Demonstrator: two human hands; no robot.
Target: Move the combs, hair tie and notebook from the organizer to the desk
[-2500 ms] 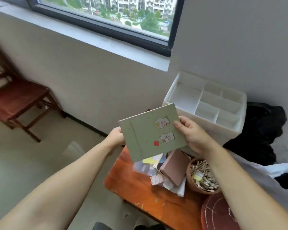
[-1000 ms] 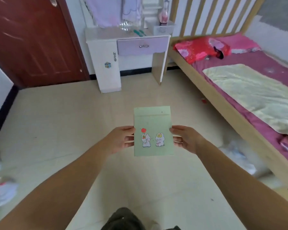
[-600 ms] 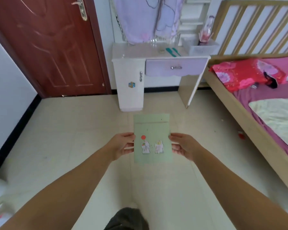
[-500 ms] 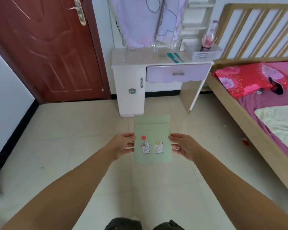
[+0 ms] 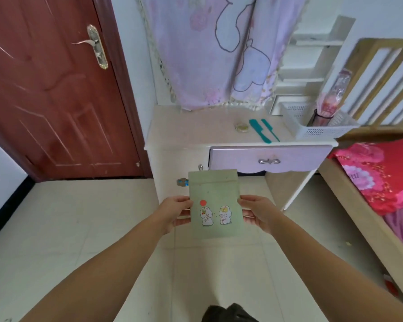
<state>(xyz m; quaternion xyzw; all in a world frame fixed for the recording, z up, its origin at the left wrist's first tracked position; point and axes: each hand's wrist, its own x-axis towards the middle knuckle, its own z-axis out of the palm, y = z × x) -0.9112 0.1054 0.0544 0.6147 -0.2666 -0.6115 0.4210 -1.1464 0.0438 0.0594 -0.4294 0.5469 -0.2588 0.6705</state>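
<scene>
Gripping green notebook [image 5: 215, 203] by its edges: left hand [image 5: 175, 213], right hand [image 5: 257, 213]; white basket [image 5: 321, 130] holds dark cup [image 5: 319, 119].

I can't see the fingers of my left hand [image 5: 176, 212] or right hand [image 5: 256, 213] where they curl behind the notebook [image 5: 215, 203], and the notebook covers part of the desk [image 5: 196, 131] front beyond them. Above and right of my hands, the small round thing [image 5: 242, 128] beside the two combs [image 5: 263, 130] is too small to identify. The bed [image 5: 379, 182] right of my right hand runs off the frame edge.
</scene>
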